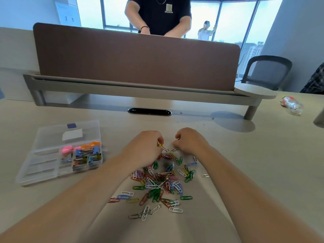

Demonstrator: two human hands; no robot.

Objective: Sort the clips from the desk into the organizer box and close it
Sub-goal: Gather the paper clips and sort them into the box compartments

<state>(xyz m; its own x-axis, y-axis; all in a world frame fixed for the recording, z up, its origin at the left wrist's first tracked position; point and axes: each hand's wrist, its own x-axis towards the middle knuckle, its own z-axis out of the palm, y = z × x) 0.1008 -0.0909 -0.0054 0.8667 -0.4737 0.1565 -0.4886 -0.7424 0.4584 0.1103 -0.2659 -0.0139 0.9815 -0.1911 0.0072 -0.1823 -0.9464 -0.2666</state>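
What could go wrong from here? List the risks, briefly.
1. Both forearms flank the paper clip pile; drawing back could scatter it.
2. Binder clips seem heaped above their compartments in the organizer box, so its lid may not shut.
3. The left hand pinches a yellow clip, the right hand a silver clip; either could slip. The lone clip right of the pile may be missed.

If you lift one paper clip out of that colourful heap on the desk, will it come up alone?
Probably not always: the paper clips lie crisscrossed, so neighbours may hook on and trail along. Each looks like thin, light wire, likely stiff enough to keep shape. Lying flat on the desk, one may skid before it is pinched.
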